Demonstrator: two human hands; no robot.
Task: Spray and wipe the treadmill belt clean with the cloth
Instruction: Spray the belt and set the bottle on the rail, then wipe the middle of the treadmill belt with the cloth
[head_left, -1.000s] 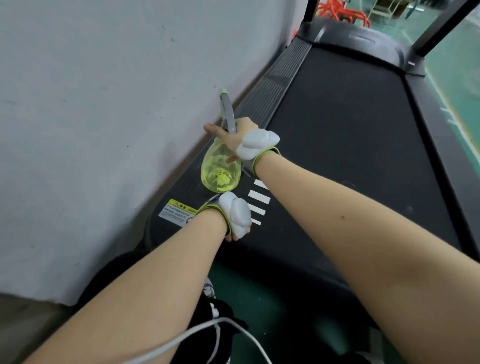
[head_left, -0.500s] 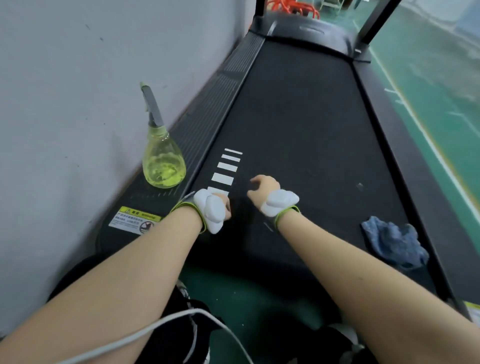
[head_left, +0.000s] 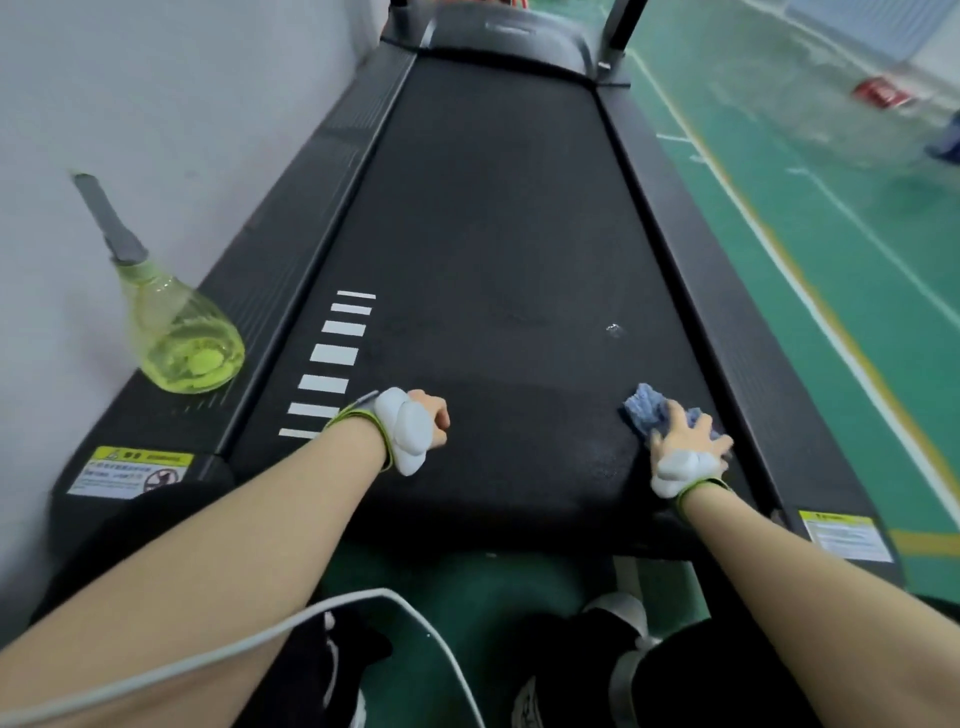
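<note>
The black treadmill belt (head_left: 493, 249) runs away from me, with white stripes near its left edge. A crumpled blue cloth (head_left: 647, 408) lies at the belt's near right edge. My right hand (head_left: 685, 436) rests on top of it with fingers spread. My left hand (head_left: 431, 415) sits on the near belt with its fingers curled, holding nothing. A yellow-green spray bottle (head_left: 182, 338) with a grey nozzle stands upright on the left side rail, apart from both hands.
A grey wall (head_left: 156, 130) runs close along the treadmill's left side. Black side rails (head_left: 727, 312) flank the belt. Green floor (head_left: 831, 234) with painted lines lies to the right. A white cable (head_left: 311, 618) crosses my lap. A small wet spot (head_left: 614, 329) marks the belt.
My right hand set the spray bottle on the left rail, let go, then moved right across the belt onto the blue cloth. My left hand stayed near the stripes.
</note>
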